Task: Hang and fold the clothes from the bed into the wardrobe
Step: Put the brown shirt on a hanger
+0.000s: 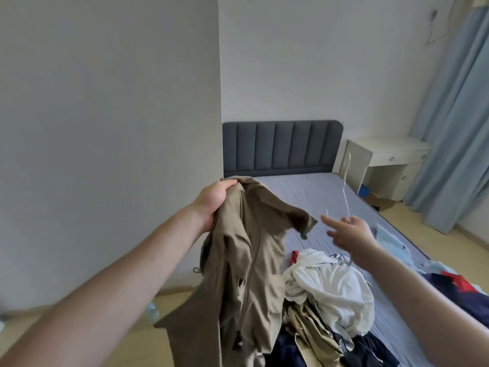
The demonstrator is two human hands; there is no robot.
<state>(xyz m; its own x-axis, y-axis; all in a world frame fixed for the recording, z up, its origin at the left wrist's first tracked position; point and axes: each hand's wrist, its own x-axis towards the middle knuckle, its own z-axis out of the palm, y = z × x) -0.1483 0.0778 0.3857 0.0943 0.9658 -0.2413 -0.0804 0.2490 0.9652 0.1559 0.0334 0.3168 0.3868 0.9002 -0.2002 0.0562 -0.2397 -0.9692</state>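
My left hand [211, 201] grips the tan jacket [246, 260] by its collar, centre frame, so it hangs limp over the bed's [304, 189] near edge. It looks soft and light; I judge the shoulders the best hold for hanging. My right hand [349, 234] pinches a thin white hanger [346, 181], its other fingers loose. A clothes pile [328, 295] lies lower right on the grey mattress. A white desk [389, 152] and blue curtain [455, 115] stand at right.
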